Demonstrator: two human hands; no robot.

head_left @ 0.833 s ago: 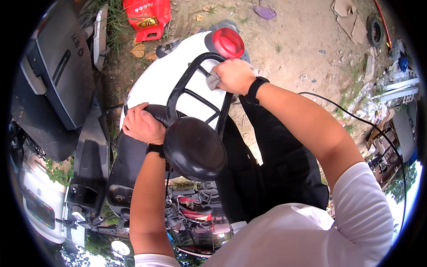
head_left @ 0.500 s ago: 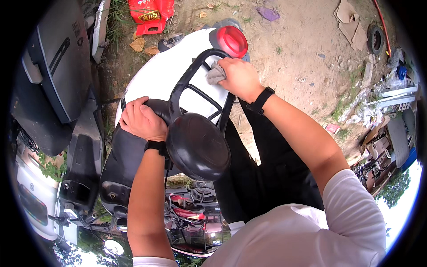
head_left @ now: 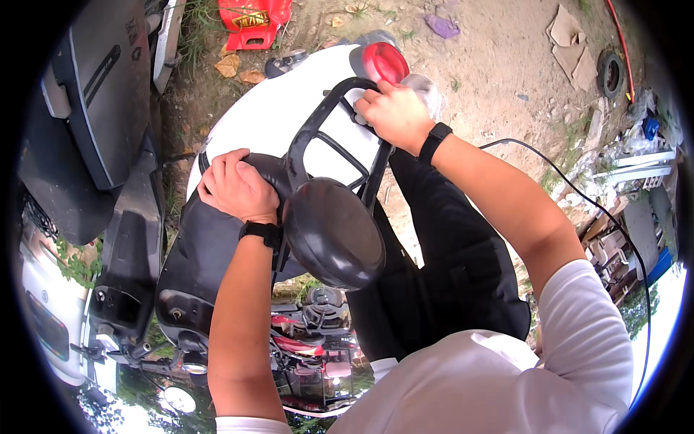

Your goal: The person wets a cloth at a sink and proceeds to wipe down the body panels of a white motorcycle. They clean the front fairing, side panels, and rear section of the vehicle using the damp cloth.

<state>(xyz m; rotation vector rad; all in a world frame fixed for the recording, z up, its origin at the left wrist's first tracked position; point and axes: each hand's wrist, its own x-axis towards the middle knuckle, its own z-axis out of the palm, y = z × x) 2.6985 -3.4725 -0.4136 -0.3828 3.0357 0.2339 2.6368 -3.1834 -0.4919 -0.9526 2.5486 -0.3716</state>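
Observation:
My right hand (head_left: 396, 117) is closed on a pale grey cloth (head_left: 426, 92) at the rear bend of a scooter's black rack (head_left: 309, 130), right beside the red tail light (head_left: 385, 62). Part of the cloth sticks out past my knuckles; the rest is hidden under the hand. My left hand (head_left: 238, 189) bears on the black seat (head_left: 267, 171), fingers bent over it. Between my forearms sits a rounded black backrest pad (head_left: 334, 233), joined to the rack. White bodywork (head_left: 271, 116) shows beneath the rack bars.
Close on the left stands another dark vehicle (head_left: 108, 94). A red plastic container (head_left: 253, 25) lies on the dirt beyond the scooter. Over my right forearm's far side runs a black cord (head_left: 578, 189). Cardboard (head_left: 567, 43), a tyre (head_left: 611, 74) and scrap lie to the right.
My right hand has shifted slightly along the rack bar, and the cloth now shows on its outer side. A black cord has come into view at the right. My left hand stays on the seat.

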